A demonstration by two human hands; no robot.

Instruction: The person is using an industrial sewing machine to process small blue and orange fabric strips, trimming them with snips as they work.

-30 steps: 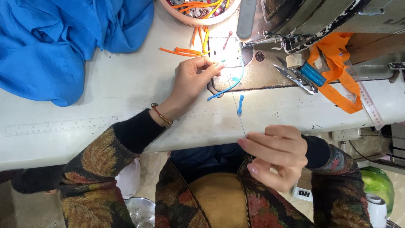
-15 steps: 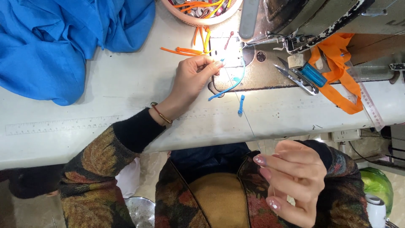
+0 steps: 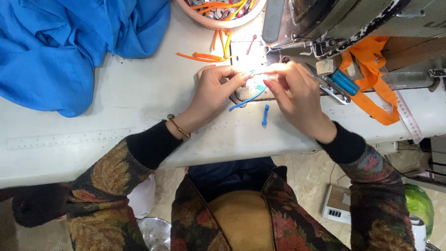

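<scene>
My left hand and my right hand meet at the lit bed of the sewing machine. Together their fingertips pinch a thin blue cord whose loose end curls down between the two hands. A short blue cord piece lies on the white table just below my right hand's thumb side. The spot under the needle is glared out by the machine lamp, so the exact grip is hard to read.
A heap of blue fabric covers the table's left. Orange cords lie by a round basket at the top. An orange strap, a small blue tube and a measuring tape sit right.
My right hand has risen from my lap near the table's front edge to the machine bed and joined the left hand on the blue cord. The left hand barely moved.
</scene>
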